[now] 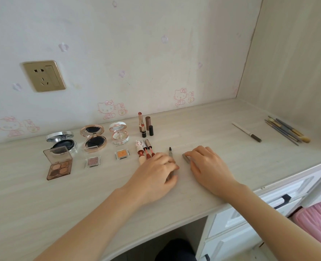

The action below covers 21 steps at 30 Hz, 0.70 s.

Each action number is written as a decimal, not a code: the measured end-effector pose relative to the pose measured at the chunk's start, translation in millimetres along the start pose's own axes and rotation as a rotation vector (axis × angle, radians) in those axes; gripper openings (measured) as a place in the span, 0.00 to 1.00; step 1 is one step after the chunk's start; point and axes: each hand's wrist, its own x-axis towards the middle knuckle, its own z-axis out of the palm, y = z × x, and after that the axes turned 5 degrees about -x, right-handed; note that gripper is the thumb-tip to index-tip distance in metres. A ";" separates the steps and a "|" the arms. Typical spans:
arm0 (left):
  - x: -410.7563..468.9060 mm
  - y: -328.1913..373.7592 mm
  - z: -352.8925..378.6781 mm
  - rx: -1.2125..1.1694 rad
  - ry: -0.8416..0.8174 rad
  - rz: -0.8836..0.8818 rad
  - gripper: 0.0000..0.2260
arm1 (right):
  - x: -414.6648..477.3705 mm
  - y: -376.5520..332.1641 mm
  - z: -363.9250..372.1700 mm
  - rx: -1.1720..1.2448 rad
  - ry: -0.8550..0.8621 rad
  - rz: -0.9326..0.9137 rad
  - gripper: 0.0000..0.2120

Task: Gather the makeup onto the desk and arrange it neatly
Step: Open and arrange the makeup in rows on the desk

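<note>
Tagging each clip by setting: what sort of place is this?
Probably a bedroom at home: cartoon-cat wallpaper, open makeup compacts and brushes laid on a desk, white drawers beneath.

Pale wallpaper with faint pink cartoon cats, gold wall socket at left, light wood-grain surface along it, matching side panel at right, white drawers with dark handles below, pink cushion lower right, soft even light
</note>
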 end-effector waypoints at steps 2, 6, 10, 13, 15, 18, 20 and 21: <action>-5.1 -0.8 -0.9 0.017 -0.015 0.023 0.18 | -1.8 0.2 -0.2 0.003 -0.015 -0.026 0.13; -7.8 -4.2 0.3 0.030 -0.070 0.008 0.23 | -0.8 -1.7 -1.7 0.018 -0.031 -0.015 0.14; -8.5 -6.4 -1.6 -0.006 -0.086 0.033 0.23 | 2.5 -3.4 -2.8 0.023 -0.059 -0.013 0.14; -9.1 -6.9 -3.1 -0.027 -0.070 0.054 0.22 | 5.2 -4.8 -1.8 0.031 -0.060 -0.013 0.14; -8.1 -7.6 -3.1 -0.031 -0.045 0.060 0.21 | 7.9 -5.9 0.4 0.040 -0.049 -0.015 0.13; -3.1 -7.3 -2.8 -0.037 -0.011 0.049 0.20 | 12.5 -6.3 5.8 0.056 -0.040 -0.011 0.10; 2.0 -7.0 -2.2 -0.046 0.024 0.023 0.19 | 16.5 -5.8 10.1 0.057 -0.038 -0.009 0.09; 4.5 -7.2 -1.4 -0.051 0.038 0.002 0.18 | 18.5 -6.2 11.8 0.060 -0.038 -0.005 0.09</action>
